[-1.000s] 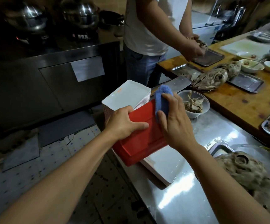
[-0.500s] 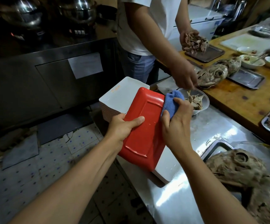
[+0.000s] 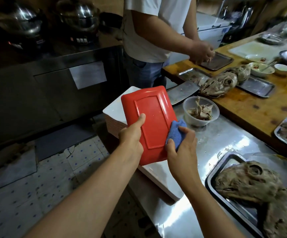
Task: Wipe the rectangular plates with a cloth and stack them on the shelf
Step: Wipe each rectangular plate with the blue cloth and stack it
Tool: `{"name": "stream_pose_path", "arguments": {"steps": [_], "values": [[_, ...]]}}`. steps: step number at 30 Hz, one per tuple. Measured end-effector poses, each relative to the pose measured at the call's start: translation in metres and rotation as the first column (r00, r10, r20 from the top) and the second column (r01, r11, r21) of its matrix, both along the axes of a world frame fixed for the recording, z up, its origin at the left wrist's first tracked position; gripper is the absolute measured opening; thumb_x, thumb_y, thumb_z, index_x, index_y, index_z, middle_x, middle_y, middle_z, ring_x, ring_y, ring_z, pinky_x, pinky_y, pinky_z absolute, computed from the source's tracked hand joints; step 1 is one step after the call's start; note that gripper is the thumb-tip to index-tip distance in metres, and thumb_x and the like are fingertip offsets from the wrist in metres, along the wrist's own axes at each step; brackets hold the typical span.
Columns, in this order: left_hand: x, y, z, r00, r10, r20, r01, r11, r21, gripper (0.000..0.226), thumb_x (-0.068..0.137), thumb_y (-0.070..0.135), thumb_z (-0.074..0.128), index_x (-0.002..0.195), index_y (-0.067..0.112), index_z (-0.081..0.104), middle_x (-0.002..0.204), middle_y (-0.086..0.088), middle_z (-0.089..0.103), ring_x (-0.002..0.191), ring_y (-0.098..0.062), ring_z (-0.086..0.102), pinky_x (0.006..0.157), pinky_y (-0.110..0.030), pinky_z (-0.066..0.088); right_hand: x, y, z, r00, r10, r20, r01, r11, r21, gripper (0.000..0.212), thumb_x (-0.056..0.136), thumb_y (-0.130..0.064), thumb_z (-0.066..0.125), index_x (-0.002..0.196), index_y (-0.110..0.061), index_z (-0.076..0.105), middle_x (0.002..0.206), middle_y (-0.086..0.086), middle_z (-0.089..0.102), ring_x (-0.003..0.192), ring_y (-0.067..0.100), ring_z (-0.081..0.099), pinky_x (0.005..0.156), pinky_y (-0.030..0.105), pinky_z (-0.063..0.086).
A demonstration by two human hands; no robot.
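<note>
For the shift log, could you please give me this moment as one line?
stage: wiping | left hand: grips red plate, underside up | right hand: presses blue cloth on plate's right edge | white plate stack: behind

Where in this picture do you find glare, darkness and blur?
Head view: glare streaks the steel counter; the pots sit in deep shadow with small highlights; the far right background is blurred; the red plate and blue cloth are sharp and well lit.
</note>
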State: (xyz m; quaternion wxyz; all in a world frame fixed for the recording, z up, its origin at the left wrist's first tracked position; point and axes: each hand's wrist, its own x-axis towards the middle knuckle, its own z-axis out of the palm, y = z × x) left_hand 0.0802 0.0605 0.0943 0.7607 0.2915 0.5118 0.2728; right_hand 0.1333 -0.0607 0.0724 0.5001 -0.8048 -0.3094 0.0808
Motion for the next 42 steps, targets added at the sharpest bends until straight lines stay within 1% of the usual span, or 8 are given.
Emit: {"name": "stream_pose_path", "arguments": {"steps": [6,10,14,22,27,31,36,42], "values": [[-0.008,-0.009,0.000,0.998,-0.064,0.016,0.065,0.997,-0.045,0.059,0.074,0.042,0.075,0.122,0.015,0.055,0.100,-0.012,0.067,0.079,-0.029,0.065,0.067,-0.047,0.052,0.001,0.002,-0.002,0.998,-0.050,0.031,0.050,0.999,0.009,0.035,0.094,-0.013,0.044,0.128,-0.012,0.040,0.123,0.004,0.039,0.117,0.019,0.039,0.100,0.034,0.034],[-0.015,-0.008,0.001,0.998,-0.046,0.037,0.046,0.999,-0.016,0.060,0.076,0.042,0.073,0.127,0.019,0.052,0.108,-0.012,0.065,0.089,-0.030,0.065,0.086,-0.057,0.049,-0.009,-0.002,-0.008,0.987,-0.004,0.161,-0.004,0.999,0.050,0.040,0.094,-0.018,0.040,0.133,-0.010,0.039,0.145,0.009,0.031,0.133,0.021,0.029,0.109,0.029,0.023],[-0.020,-0.008,0.007,0.996,-0.003,0.090,0.008,0.999,-0.048,0.051,0.081,0.042,0.068,0.126,0.023,0.053,0.114,-0.013,0.064,0.098,-0.035,0.063,0.093,-0.061,0.044,-0.023,-0.003,-0.013,0.959,0.051,0.280,-0.052,0.999,-0.004,0.048,0.092,-0.021,0.041,0.139,-0.011,0.039,0.154,0.015,0.018,0.143,0.030,0.014,0.115,0.045,0.019],[-0.036,-0.003,0.022,0.981,0.024,0.195,-0.053,0.988,0.147,0.021,0.094,0.022,0.055,0.111,0.012,0.062,0.100,-0.013,0.068,0.086,-0.024,0.067,0.076,-0.034,0.056,-0.038,0.026,0.001,0.860,0.325,0.393,-0.320,0.944,-0.081,0.047,0.096,-0.028,0.037,0.142,-0.016,0.039,0.155,0.006,0.021,0.145,0.021,0.013,0.116,0.048,0.018],[-0.054,-0.002,0.023,0.969,-0.053,0.243,0.002,0.979,0.204,0.015,0.095,0.011,0.050,0.101,0.013,0.064,0.091,-0.009,0.070,0.075,-0.016,0.068,0.070,-0.026,0.056,-0.025,0.070,0.034,0.800,0.465,0.380,-0.439,0.884,-0.160,0.050,0.094,-0.032,0.031,0.144,-0.023,0.034,0.156,-0.001,0.019,0.146,0.015,0.008,0.115,0.026,-0.002],[-0.068,0.005,0.022,0.973,-0.078,0.216,0.021,0.967,0.254,0.015,0.093,0.012,0.054,0.103,0.015,0.064,0.090,-0.008,0.070,0.077,-0.019,0.067,0.075,-0.033,0.054,-0.012,0.098,0.044,0.758,0.514,0.402,-0.471,0.857,-0.209,0.051,0.095,-0.030,0.029,0.144,-0.017,0.033,0.157,0.004,0.018,0.146,0.021,0.011,0.119,0.038,0.009],[-0.079,0.011,0.018,0.974,-0.081,0.210,0.023,0.963,0.268,0.014,0.091,0.012,0.056,0.101,0.017,0.065,0.089,-0.009,0.072,0.075,-0.021,0.069,0.070,-0.035,0.058,-0.011,0.096,0.031,0.823,0.466,0.325,-0.449,0.884,-0.131,0.048,0.100,-0.019,0.037,0.147,-0.019,0.027,0.157,0.003,0.014,0.143,0.012,0.013,0.112,0.017,0.009],[-0.085,0.019,0.019,0.978,-0.052,0.201,0.001,0.969,0.245,0.013,0.091,0.012,0.058,0.102,0.017,0.063,0.093,-0.009,0.071,0.080,-0.024,0.069,0.068,-0.037,0.055,-0.015,0.076,0.017,0.907,0.371,0.200,-0.352,0.928,-0.124,0.044,0.100,-0.017,0.038,0.143,-0.016,0.033,0.147,0.004,0.033,0.125,0.017,0.038,0.089,0.015,0.027]]}}
